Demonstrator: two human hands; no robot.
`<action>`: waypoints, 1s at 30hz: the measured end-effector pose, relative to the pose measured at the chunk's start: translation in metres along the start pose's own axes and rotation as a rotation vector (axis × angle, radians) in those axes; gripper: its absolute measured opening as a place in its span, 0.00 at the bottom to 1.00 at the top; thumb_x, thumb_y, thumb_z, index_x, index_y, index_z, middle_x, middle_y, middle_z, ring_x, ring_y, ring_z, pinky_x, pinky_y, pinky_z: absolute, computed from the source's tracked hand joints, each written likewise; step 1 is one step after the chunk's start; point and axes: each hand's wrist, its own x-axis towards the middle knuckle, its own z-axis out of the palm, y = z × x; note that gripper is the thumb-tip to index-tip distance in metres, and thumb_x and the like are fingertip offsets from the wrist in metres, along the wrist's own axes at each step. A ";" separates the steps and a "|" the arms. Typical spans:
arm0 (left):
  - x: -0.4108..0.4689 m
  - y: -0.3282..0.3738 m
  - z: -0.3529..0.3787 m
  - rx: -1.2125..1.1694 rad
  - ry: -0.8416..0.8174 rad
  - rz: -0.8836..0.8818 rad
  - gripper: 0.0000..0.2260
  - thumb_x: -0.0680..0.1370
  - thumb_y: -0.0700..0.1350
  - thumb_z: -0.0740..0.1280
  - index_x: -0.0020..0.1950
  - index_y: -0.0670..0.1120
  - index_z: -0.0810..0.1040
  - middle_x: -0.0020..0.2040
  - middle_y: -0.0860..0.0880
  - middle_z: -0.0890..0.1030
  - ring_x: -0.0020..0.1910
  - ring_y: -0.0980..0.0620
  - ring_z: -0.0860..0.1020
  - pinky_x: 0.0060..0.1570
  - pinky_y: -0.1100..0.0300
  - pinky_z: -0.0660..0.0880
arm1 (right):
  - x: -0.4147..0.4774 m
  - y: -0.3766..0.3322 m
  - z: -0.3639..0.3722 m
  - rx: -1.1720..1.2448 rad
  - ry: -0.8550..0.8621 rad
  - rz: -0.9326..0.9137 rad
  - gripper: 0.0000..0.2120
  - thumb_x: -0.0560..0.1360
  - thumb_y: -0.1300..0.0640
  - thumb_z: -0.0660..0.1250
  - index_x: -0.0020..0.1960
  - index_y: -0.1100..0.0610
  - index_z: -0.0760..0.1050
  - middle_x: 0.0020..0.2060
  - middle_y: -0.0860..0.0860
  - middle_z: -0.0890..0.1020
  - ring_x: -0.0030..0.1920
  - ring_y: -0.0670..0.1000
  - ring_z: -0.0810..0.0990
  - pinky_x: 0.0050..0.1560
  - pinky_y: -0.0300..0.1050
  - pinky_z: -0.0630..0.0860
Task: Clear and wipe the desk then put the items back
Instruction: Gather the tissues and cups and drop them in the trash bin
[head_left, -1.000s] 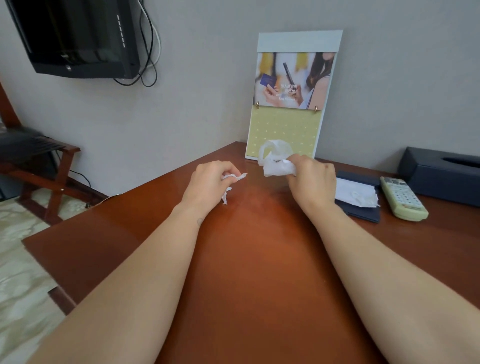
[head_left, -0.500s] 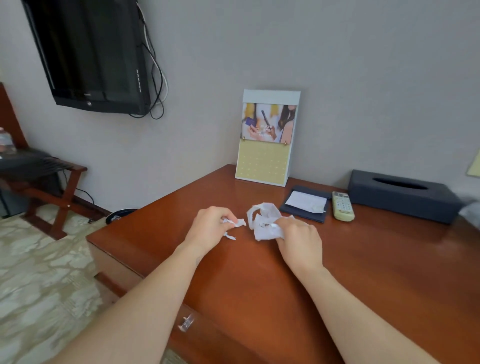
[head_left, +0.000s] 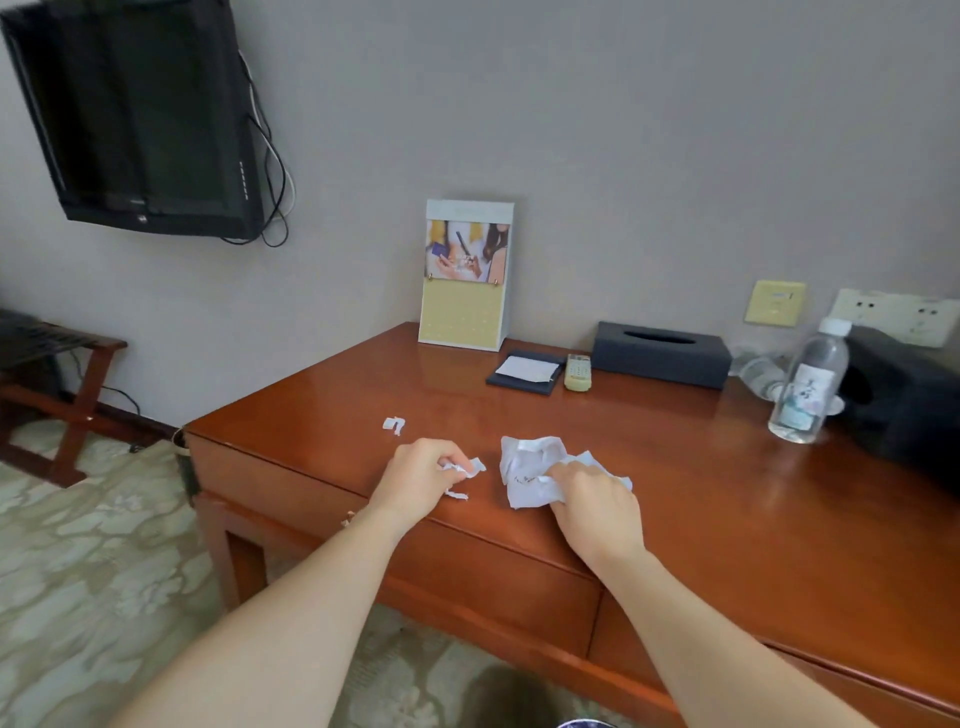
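My left hand (head_left: 422, 480) pinches small torn paper scraps (head_left: 464, 470) near the front edge of the brown wooden desk (head_left: 727, 493). My right hand (head_left: 592, 501) grips a crumpled white paper (head_left: 530, 462) just to the right of them. One more small scrap (head_left: 394, 424) lies alone on the desk, beyond my left hand. At the back stand a calendar (head_left: 466, 275), a dark notepad holder with a white sheet (head_left: 525, 371), a pale green remote (head_left: 577, 372) and a dark tissue box (head_left: 661, 354).
A clear water bottle (head_left: 809, 384) stands at the right, with a second one (head_left: 756, 373) lying behind it and a black object (head_left: 904, 400) at the far right. A TV (head_left: 140, 119) hangs on the wall; a luggage rack (head_left: 57, 384) stands on the left floor.
My view has pulled back and up from the desk. Both hands have come toward the front edge with their paper. A loose scrap now lies on the desk beyond my left hand.
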 end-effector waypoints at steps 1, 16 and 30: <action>-0.010 0.005 0.005 -0.007 -0.009 0.010 0.08 0.78 0.43 0.69 0.43 0.55 0.82 0.47 0.52 0.82 0.49 0.57 0.79 0.42 0.69 0.73 | -0.011 0.002 -0.004 -0.003 0.003 0.005 0.12 0.78 0.62 0.54 0.53 0.56 0.76 0.45 0.50 0.79 0.38 0.51 0.73 0.38 0.43 0.68; -0.136 0.047 0.060 -0.045 -0.106 0.158 0.08 0.77 0.40 0.69 0.42 0.52 0.83 0.44 0.55 0.83 0.47 0.56 0.79 0.48 0.60 0.75 | -0.163 0.029 -0.034 0.009 0.185 -0.008 0.12 0.77 0.64 0.62 0.57 0.56 0.79 0.46 0.52 0.83 0.43 0.55 0.82 0.34 0.41 0.71; -0.178 0.002 0.152 -0.087 -0.280 0.024 0.04 0.76 0.43 0.71 0.44 0.50 0.84 0.45 0.51 0.84 0.47 0.54 0.79 0.47 0.60 0.74 | -0.249 0.074 0.037 -0.029 0.039 0.039 0.17 0.59 0.66 0.78 0.46 0.55 0.83 0.40 0.50 0.84 0.40 0.55 0.84 0.32 0.47 0.79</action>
